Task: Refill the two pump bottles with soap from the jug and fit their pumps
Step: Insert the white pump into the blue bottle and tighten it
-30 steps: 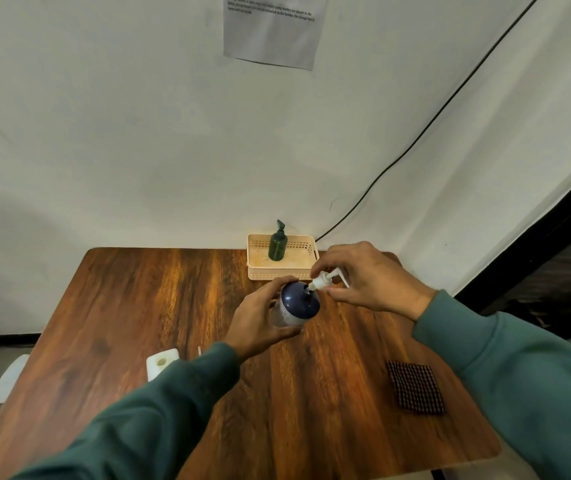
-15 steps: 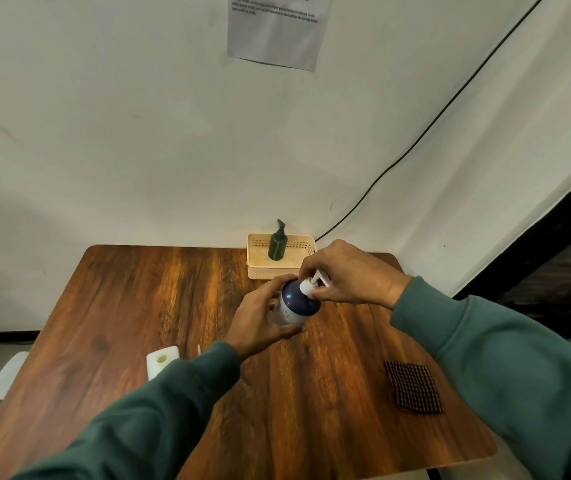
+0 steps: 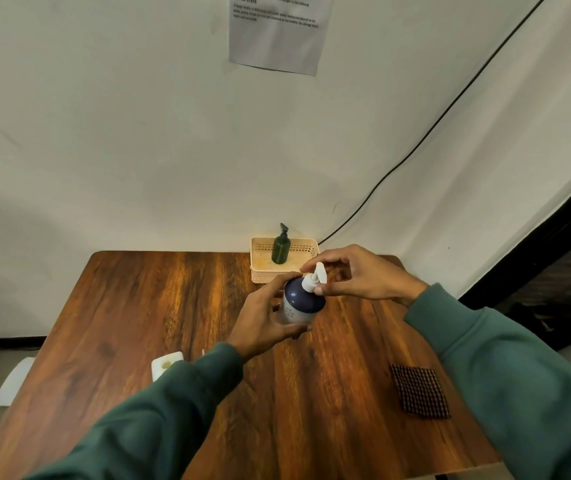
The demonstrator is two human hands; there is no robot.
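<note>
— Where's the blue bottle (image 3: 298,304)?
— Upright just in front of the basket (image 3: 266,275), the left hand (image 3: 263,318) wrapped round its body.
— And the right hand (image 3: 363,276)?
— It pinches the white pump (image 3: 314,280) at the bottle's neck. The green bottle (image 3: 281,250) stands inside the basket.

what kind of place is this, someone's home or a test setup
Probably a staged recording corner, not a lived-in room: a printed sheet headed "INITIAL STATE" is taped to the bare wall, a cable runs up it, and a basket with a green pump bottle sits on the wooden table.
</note>
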